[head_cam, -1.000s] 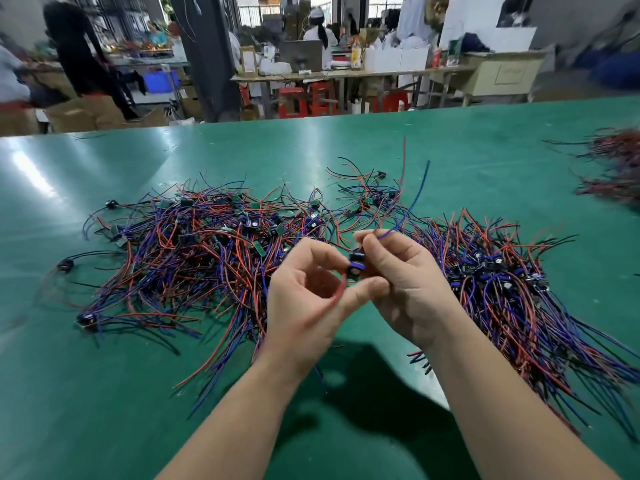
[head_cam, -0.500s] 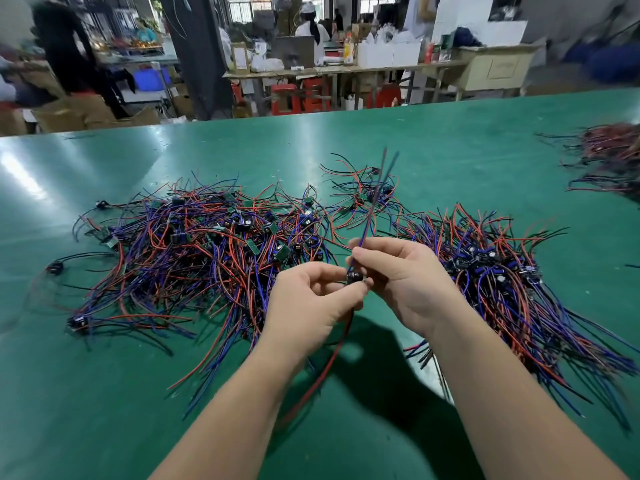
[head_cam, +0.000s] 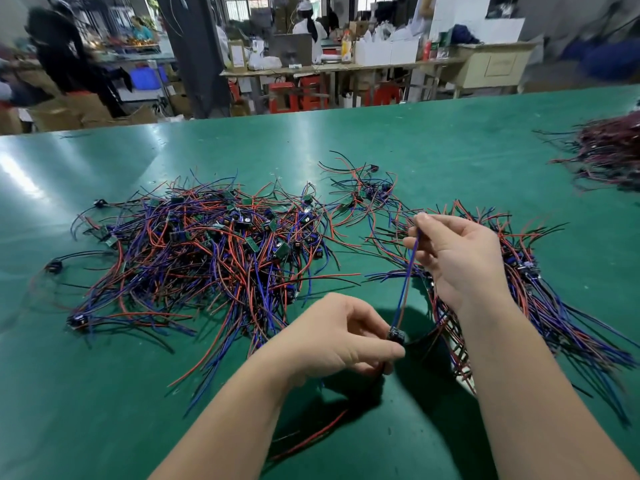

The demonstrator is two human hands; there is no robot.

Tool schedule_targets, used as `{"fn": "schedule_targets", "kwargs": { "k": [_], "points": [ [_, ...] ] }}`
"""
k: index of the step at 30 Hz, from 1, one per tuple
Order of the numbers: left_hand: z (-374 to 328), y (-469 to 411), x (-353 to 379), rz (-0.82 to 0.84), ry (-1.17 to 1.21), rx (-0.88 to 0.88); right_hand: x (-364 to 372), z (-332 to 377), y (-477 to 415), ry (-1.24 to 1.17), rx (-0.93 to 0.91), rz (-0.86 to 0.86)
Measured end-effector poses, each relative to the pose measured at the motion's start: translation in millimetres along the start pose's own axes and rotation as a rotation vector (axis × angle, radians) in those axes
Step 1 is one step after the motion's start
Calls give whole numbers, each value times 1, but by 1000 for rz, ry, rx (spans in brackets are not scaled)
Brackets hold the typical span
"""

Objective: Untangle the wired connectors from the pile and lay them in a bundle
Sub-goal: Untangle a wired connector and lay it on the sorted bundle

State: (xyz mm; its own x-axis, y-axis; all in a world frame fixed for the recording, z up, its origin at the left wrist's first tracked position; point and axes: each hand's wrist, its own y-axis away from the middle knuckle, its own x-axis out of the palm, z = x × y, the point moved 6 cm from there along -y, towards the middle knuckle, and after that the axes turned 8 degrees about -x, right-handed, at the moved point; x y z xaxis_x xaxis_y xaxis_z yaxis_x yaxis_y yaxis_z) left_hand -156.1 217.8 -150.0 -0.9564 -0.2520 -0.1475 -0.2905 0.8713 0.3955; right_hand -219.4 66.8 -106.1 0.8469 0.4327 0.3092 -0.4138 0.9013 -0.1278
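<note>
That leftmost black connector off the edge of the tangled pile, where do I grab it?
Probably pinch the black connector by its body, coming from the left: it lies apart on the green table, and its wires trail rightward into the tangled pile.

Factory assembly floor: green worktable point(head_cam: 450, 140), wire pile point(head_cam: 207, 251), cluttered benches point(head_cam: 346, 65).

Table point(head_cam: 104, 403) lies open at near left; pile point(head_cam: 194, 258) beyond, bundle point(head_cam: 547, 306) blocks right.

Lowered the left hand point(head_cam: 332, 337) with the connector point(head_cam: 396, 336), slid the right hand point(head_cam: 457, 261) up along the wire point(head_cam: 408, 271), stretched it straight between the two
</note>
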Motion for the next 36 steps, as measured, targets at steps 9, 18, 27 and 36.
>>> {"fn": "schedule_targets", "kwargs": {
  "k": [9,18,27,36],
  "points": [
    [-8,5,-21,-69,332,43,6,-17,-2,-169,190,46],
    [3,-4,-52,-398,394,91,51,-20,37,749,-226,737],
    [-18,4,-47,-283,405,235,36,23,29,620,-571,321],
    [-11,27,-109,-1120,-814,55,-31,35,-9,1192,-333,-74]
  ]
}}
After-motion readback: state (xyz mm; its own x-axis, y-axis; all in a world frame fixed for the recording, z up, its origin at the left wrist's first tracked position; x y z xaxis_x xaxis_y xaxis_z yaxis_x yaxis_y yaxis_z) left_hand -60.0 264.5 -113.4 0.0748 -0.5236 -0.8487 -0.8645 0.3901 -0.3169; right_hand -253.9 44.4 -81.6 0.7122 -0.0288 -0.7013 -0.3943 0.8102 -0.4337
